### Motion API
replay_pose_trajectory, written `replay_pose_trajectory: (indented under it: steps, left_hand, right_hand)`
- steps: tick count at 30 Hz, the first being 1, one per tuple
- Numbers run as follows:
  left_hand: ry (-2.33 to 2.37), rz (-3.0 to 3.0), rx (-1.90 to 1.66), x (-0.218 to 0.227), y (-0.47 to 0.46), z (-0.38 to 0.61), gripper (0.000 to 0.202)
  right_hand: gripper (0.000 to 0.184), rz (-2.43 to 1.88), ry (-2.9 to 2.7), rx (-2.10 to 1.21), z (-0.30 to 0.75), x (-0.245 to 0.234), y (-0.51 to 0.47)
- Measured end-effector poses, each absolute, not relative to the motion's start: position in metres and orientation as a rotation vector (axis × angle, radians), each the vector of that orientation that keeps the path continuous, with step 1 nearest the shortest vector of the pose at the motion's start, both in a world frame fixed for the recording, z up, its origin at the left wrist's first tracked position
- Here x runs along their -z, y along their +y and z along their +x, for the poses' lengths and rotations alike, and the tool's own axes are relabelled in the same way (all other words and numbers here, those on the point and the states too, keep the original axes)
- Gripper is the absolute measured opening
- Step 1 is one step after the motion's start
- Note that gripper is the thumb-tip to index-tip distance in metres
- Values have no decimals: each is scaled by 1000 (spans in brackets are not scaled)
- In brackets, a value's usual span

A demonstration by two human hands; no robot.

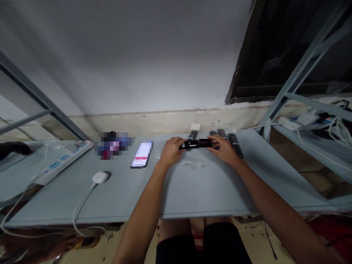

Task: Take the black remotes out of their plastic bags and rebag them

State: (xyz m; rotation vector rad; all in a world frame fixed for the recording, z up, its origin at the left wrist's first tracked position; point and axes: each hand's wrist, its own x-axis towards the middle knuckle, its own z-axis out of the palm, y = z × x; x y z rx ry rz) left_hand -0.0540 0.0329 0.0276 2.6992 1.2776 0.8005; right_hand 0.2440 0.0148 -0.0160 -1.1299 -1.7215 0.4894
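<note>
My left hand point(172, 149) is closed around the left end of a slim black tube point(191, 144) with small pale print on it. Fingers of my right hand point(223, 147) grip a shorter, wider black cap-like piece point(205, 143). Both pieces lie end to end in line, just above the table; whether they touch I cannot tell. A crumpled clear plastic sleeve point(191, 162) lies below the tube. Behind it rests a dark tube in clear wrapping point(193, 134). Several similar wrapped tubes point(235, 145) lie beside and behind my right hand.
On the blue-grey table point(203, 194) a lit phone point(142, 154) lies to the left. Farther left are a white round charger point(100, 177) with a cable, a blurred bundle point(112, 145) and a power strip point(66, 161). Metal frame posts point(297, 73) flank both sides; a wall stands behind.
</note>
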Motion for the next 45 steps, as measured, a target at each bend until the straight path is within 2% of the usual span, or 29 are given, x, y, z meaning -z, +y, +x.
replay_pose_trajectory:
  steps: [11, 20, 31, 37, 45]
  left_hand:
    - [1258, 2690, -871, -25, 38, -56, 46]
    - [1150, 2774, -831, -30, 27, -45, 46]
    - [1029, 2800, -815, -34, 17, -38, 44]
    - [971, 2795, -758, -35, 14, -36, 46]
    - [807, 2791, -769, -29, 8, -26, 40]
  right_hand:
    - [40, -1120, -1650, -457, 237, 14, 14]
    - [47, -1316, -1532, -813, 227, 7, 6]
    - [52, -1280, -1501, -984, 231, 1, 4]
    - [51, -1351, -1588, -989, 224, 2, 1]
    - [48, -1347, -1589, -1051, 228, 4, -4]
